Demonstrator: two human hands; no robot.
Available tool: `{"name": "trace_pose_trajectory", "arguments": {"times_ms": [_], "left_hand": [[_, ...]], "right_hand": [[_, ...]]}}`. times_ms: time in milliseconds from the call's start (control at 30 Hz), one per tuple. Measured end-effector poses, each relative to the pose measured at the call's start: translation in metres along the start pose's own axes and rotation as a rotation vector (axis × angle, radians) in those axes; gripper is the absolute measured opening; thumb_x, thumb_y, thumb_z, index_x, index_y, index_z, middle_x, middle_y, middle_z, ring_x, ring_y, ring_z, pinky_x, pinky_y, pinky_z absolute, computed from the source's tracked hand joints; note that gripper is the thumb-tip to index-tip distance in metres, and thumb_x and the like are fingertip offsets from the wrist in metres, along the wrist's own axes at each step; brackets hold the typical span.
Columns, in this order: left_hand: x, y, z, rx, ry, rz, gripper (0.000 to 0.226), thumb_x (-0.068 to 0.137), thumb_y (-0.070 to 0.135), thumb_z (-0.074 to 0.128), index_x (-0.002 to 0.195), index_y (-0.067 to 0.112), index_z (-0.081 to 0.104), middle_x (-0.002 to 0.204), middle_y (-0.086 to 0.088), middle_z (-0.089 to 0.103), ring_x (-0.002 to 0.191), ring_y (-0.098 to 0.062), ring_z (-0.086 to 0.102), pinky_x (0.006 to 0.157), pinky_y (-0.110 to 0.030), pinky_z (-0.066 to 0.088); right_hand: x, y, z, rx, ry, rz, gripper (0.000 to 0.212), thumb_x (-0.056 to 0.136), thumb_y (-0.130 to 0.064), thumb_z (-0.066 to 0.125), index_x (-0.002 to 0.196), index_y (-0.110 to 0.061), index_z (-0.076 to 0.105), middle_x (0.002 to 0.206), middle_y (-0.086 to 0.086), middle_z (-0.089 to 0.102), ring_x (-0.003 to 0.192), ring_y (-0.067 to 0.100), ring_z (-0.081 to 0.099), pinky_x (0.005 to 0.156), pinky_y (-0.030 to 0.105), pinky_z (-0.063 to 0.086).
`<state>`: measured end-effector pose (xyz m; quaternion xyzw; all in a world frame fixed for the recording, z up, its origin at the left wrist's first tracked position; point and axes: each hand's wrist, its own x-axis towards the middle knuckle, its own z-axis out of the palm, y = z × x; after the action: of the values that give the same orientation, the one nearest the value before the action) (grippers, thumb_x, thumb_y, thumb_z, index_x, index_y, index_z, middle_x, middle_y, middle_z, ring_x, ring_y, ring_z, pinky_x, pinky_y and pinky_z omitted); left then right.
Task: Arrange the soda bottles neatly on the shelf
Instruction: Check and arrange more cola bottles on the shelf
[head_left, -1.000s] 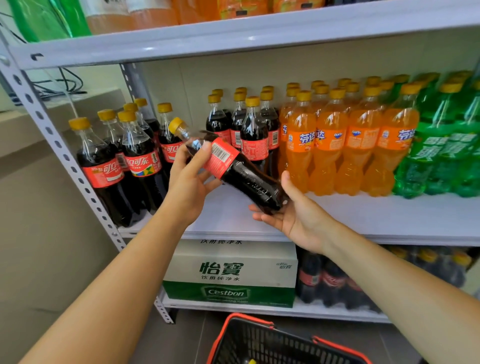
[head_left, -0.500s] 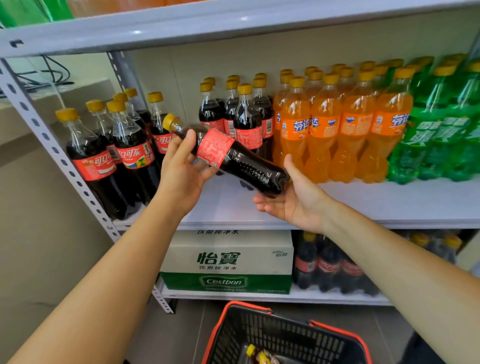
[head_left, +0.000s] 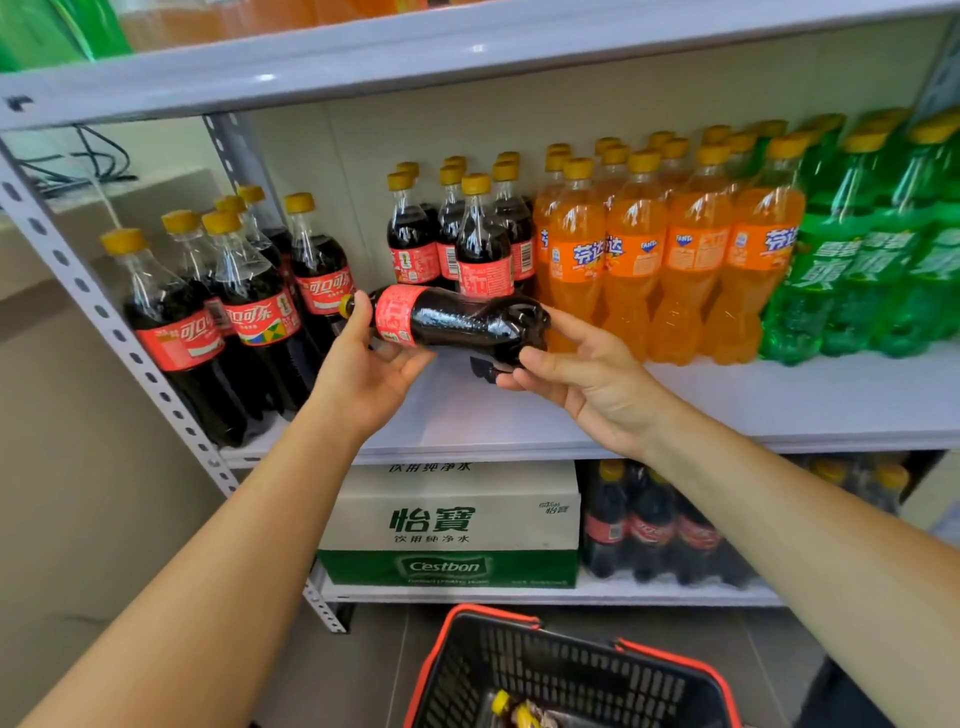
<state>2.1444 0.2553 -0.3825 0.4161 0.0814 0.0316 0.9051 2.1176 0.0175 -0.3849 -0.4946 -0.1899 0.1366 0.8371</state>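
Note:
A small cola bottle (head_left: 467, 322) with a red label and yellow cap lies almost level in the air in front of the middle shelf (head_left: 779, 410). My left hand (head_left: 363, 374) grips its neck and label end. My right hand (head_left: 576, 374) cradles its base with the fingers curled round the bottom. Behind it stand small cola bottles (head_left: 457, 244), with orange soda bottles (head_left: 670, 254) and green soda bottles (head_left: 872, 249) to the right. Larger cola bottles (head_left: 228, 312) stand at the shelf's left end.
A perforated grey upright (head_left: 104, 312) frames the shelf's left side. On the bottom shelf sit a green and white water carton (head_left: 452, 525) and more cola bottles (head_left: 649, 525). A black basket with an orange rim (head_left: 566, 670) stands on the floor below, holding a bottle.
The held bottle has tipped from slanted to nearly level and moved right, closer to the small cola group. My right hand has shifted from under the base to around its end.

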Motion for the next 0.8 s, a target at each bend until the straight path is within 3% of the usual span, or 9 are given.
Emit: {"name": "trace_pose_trajectory", "arguments": {"times_ms": [100, 267, 400, 567, 700, 800], "left_hand": [[-0.004, -0.005, 0.003, -0.025, -0.013, -0.045, 0.05, 0.102, 0.048, 0.055, 0.129, 0.006, 0.061, 0.117, -0.019, 0.074, 0.105, -0.034, 0.074, 0.08, -0.048, 0.064], [-0.01, -0.01, 0.008, -0.032, 0.0, -0.083, 0.056, 0.101, 0.049, 0.056, 0.134, 0.004, 0.059, 0.116, -0.02, 0.074, 0.103, -0.034, 0.075, 0.07, -0.042, 0.064], [-0.013, -0.012, 0.009, -0.052, -0.016, -0.069, 0.055, 0.101, 0.049, 0.056, 0.133, 0.004, 0.058, 0.119, -0.02, 0.073, 0.108, -0.035, 0.073, 0.075, -0.044, 0.064], [-0.016, -0.009, 0.012, -0.076, -0.062, -0.006, 0.053, 0.101, 0.046, 0.056, 0.134, 0.005, 0.057, 0.127, -0.021, 0.07, 0.114, -0.036, 0.07, 0.087, -0.048, 0.062], [-0.021, -0.006, 0.018, -0.055, -0.066, 0.08, 0.051, 0.1, 0.042, 0.06, 0.139, 0.01, 0.053, 0.132, -0.018, 0.068, 0.116, -0.034, 0.07, 0.087, -0.046, 0.061], [-0.026, -0.006, 0.027, 0.033, -0.085, 0.205, 0.046, 0.104, 0.039, 0.056, 0.142, 0.013, 0.051, 0.131, -0.012, 0.069, 0.117, -0.029, 0.07, 0.083, -0.044, 0.062]], "right_hand": [[-0.004, -0.005, 0.004, -0.003, 0.064, -0.008, 0.048, 0.08, -0.015, 0.07, 0.128, -0.011, 0.065, 0.114, 0.022, 0.072, 0.084, 0.032, 0.076, 0.067, 0.02, 0.06], [-0.01, -0.013, 0.002, -0.002, 0.056, 0.02, 0.035, 0.098, -0.029, 0.056, 0.128, -0.012, 0.065, 0.105, 0.023, 0.075, 0.086, 0.033, 0.076, 0.067, 0.02, 0.06], [-0.017, -0.018, -0.004, -0.006, -0.005, 0.044, 0.033, 0.103, -0.018, 0.05, 0.134, -0.013, 0.06, 0.111, 0.026, 0.072, 0.094, 0.036, 0.075, 0.07, 0.022, 0.06], [-0.02, -0.019, -0.017, -0.03, -0.072, 0.062, 0.052, 0.098, 0.004, 0.052, 0.147, -0.012, 0.049, 0.128, 0.021, 0.067, 0.107, 0.042, 0.07, 0.078, 0.023, 0.061], [-0.017, -0.018, -0.027, -0.158, 0.019, 0.085, 0.064, 0.092, 0.017, 0.051, 0.145, -0.02, 0.053, 0.122, 0.017, 0.071, 0.108, 0.034, 0.07, 0.081, 0.032, 0.061], [-0.01, -0.018, -0.029, -0.462, 0.172, 0.02, 0.062, 0.086, 0.014, 0.049, 0.131, -0.025, 0.066, 0.117, 0.008, 0.073, 0.109, 0.026, 0.067, 0.086, 0.036, 0.057]]}}
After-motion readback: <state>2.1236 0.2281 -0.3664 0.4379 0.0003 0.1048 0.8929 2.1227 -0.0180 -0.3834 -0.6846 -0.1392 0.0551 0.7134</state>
